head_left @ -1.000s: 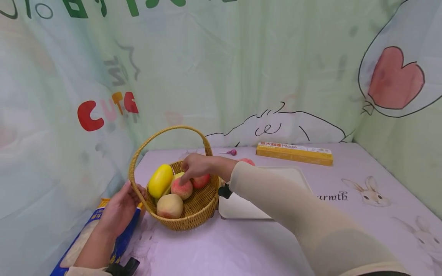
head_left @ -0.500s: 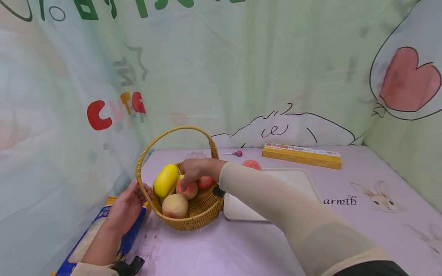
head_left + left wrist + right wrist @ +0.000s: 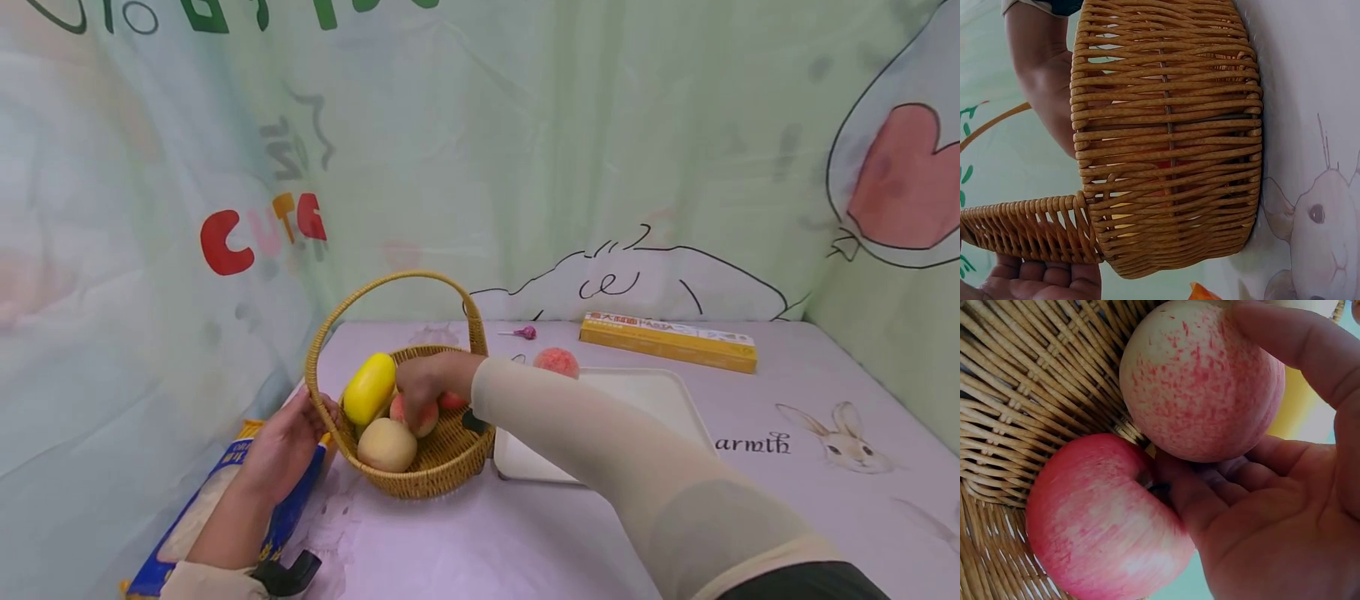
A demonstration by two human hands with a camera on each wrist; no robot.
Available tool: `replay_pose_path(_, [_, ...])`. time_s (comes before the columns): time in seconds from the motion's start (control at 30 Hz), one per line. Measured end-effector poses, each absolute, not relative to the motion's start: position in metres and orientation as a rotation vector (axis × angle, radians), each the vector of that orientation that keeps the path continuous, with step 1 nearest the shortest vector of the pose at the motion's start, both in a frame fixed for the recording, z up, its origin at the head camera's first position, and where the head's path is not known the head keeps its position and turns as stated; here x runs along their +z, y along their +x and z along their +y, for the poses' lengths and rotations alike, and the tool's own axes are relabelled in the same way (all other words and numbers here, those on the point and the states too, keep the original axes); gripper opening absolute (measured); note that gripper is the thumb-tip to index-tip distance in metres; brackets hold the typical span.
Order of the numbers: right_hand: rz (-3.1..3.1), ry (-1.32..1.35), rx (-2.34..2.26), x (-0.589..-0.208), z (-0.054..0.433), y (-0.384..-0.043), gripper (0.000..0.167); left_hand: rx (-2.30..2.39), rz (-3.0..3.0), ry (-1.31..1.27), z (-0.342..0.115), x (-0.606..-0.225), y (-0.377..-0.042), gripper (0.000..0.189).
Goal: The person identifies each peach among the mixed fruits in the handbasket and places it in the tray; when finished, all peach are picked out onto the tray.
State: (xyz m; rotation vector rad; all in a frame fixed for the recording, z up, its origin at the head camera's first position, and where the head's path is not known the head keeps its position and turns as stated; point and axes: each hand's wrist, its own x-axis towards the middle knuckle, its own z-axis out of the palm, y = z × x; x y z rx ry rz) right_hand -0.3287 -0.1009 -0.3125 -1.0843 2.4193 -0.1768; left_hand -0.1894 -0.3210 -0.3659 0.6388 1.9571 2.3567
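Note:
My left hand (image 3: 285, 437) grips the base of the wicker basket's (image 3: 420, 485) arched handle at its left side; curled fingers show against the handle in the left wrist view. My right hand (image 3: 426, 382) reaches down inside the basket. In the right wrist view its thumb and fingers lie around a red-speckled peach (image 3: 1200, 387), fingertips partly hidden behind it. A red apple (image 3: 1104, 519) sits close by, against the fingers. Also in the basket are a paler peach (image 3: 387, 446) at the front and a smooth yellow oblong fruit (image 3: 370, 389) at the left.
A white tray (image 3: 637, 392) stands right of the basket, partly under my right forearm. Another peach (image 3: 557, 362) lies behind it. A yellow pasta box (image 3: 667, 343) and a lollipop (image 3: 528, 332) lie farther back. A blue bag (image 3: 198, 517) lies under my left forearm.
My right hand has sunk lower into the basket, its fingers going from the peach's top to around it. The view has shifted slightly left. My left hand keeps its place on the handle.

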Motion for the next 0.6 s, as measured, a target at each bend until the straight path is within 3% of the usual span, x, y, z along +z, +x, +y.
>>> replay_pose_path(0.6, [2.535,-1.135,-0.151,-0.312,-0.095,-0.318,0.024,2.359,1.982,0.621,-0.318,-0.365,-0.188,0.039])
